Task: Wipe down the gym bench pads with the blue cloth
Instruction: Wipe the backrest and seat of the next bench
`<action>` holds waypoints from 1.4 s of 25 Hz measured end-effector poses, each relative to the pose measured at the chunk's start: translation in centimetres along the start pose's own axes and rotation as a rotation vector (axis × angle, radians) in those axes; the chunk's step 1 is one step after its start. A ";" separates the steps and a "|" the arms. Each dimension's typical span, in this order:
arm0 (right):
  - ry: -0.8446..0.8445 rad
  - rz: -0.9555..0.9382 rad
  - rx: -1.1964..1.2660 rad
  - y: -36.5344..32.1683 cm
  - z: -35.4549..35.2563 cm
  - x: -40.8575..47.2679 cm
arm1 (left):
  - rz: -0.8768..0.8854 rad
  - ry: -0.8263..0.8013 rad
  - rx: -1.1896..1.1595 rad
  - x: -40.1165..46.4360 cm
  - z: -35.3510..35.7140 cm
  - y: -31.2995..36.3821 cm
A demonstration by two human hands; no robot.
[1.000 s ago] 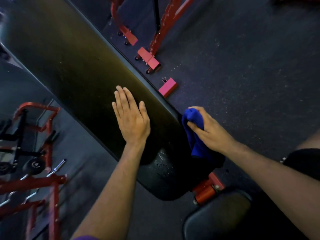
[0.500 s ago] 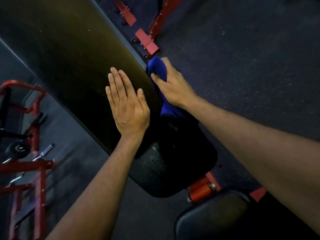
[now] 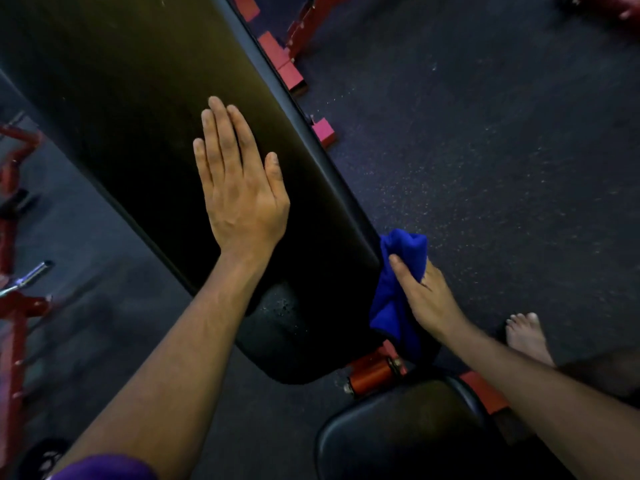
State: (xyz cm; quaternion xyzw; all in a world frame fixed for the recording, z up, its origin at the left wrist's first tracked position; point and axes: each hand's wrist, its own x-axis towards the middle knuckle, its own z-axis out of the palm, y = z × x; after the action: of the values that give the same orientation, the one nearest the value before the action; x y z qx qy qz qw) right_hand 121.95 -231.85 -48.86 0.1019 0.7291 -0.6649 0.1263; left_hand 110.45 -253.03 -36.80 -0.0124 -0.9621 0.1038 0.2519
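The long black back pad [image 3: 131, 98] of the gym bench runs from the upper left down to the centre. My left hand [image 3: 239, 188] lies flat on it with straight fingers. My right hand [image 3: 424, 299] grips the bunched blue cloth [image 3: 398, 289] and holds it against the pad's right side edge near its lower end. The smaller black seat pad [image 3: 408, 434] sits at the bottom, below a red hinge [image 3: 372, 370]. Droplets show on the pad's lower end [image 3: 280, 306].
Red bench frame feet [image 3: 285, 69] stand on the dark speckled rubber floor [image 3: 502, 150] right of the pad. Red equipment frames and a chrome bar [image 3: 27, 275] stand at the left. My bare foot [image 3: 526, 336] is on the floor at the right.
My right hand has slid the blue cloth back down the pad's right edge from higher up to near its lower end. My left hand stays flat on the pad.
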 end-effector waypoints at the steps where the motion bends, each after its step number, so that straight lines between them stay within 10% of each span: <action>1: 0.048 0.016 0.027 -0.4 0.5 0.5 | -0.005 -0.002 0.000 -0.1 0.1 -0.1; 11: 0.014 -0.262 0.004 -13.3 3.5 10.0 | 0.012 0.021 -0.004 -0.2 0.4 -0.2; 20: 0.077 0.161 0.043 -1.7 0.5 1.1 | 0.011 -0.015 -0.010 -0.1 0.0 -0.2; 35: 0.060 -0.875 -0.304 -29.2 6.4 7.9 | -0.317 0.154 -0.363 -2.7 -3.3 -11.6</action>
State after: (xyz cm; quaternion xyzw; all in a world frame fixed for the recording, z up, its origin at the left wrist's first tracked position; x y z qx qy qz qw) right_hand 105.57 -241.14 -24.39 -0.2159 0.7961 -0.5381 -0.1736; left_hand 114.74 -263.97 -32.87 0.0860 -0.9328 -0.1126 0.3313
